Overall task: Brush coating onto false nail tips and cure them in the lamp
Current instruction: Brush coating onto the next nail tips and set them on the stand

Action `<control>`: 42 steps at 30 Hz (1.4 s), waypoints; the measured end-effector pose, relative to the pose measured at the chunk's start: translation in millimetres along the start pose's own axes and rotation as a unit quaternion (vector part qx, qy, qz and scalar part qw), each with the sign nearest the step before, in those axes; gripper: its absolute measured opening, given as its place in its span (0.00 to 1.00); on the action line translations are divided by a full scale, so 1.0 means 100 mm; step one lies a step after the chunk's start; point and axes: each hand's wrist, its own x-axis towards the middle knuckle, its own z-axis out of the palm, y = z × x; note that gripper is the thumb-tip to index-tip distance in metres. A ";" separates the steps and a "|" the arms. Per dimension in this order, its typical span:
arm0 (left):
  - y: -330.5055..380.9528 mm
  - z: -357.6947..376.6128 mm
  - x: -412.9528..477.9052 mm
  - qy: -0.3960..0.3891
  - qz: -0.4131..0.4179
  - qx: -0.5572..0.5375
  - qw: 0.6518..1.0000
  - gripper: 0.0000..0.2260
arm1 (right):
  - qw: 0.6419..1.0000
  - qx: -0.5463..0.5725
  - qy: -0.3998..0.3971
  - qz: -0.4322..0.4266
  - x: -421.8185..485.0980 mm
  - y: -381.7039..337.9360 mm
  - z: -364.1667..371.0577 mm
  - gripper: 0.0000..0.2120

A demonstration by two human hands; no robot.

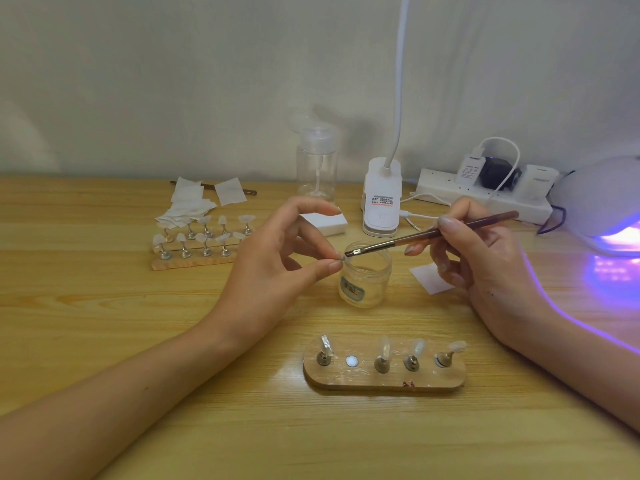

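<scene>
Head camera view: two bare hands worked above a pale wooden table [104, 306]. The left hand [277, 258] pinched one small clear false nail tip [341, 258] between thumb and fingertip, its other fingers fanned loosely apart. The tip sat at the very ends of those fingers, just over the near rim of one open clear glass jar [365, 277]. The right hand [485, 261] gripped one slim brown-handled brush [429, 233], fingers curled round the handle, with the bristles touching the tip. Nearer the camera lay one oval wooden stand [363, 382] bearing four metal pegs, each topped with a clear nail tip [384, 348], and one bare silver disc [352, 361]. A second wooden stand [194, 263] at back left held two rows of tips, too small to count. One white dome curing lamp [602, 202] glowed violet at far right.
</scene>
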 end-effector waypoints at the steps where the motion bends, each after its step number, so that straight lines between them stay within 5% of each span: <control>1: 0.00 0.00 0.00 0.000 0.001 0.000 1.000 0.22 | 1.000 -0.002 -0.002 0.002 0.00 0.00 0.01 0.10; 42: -0.05 0.01 0.01 0.004 0.017 0.011 1.000 0.22 | 1.000 0.003 0.013 -0.009 0.00 0.02 -0.01 0.11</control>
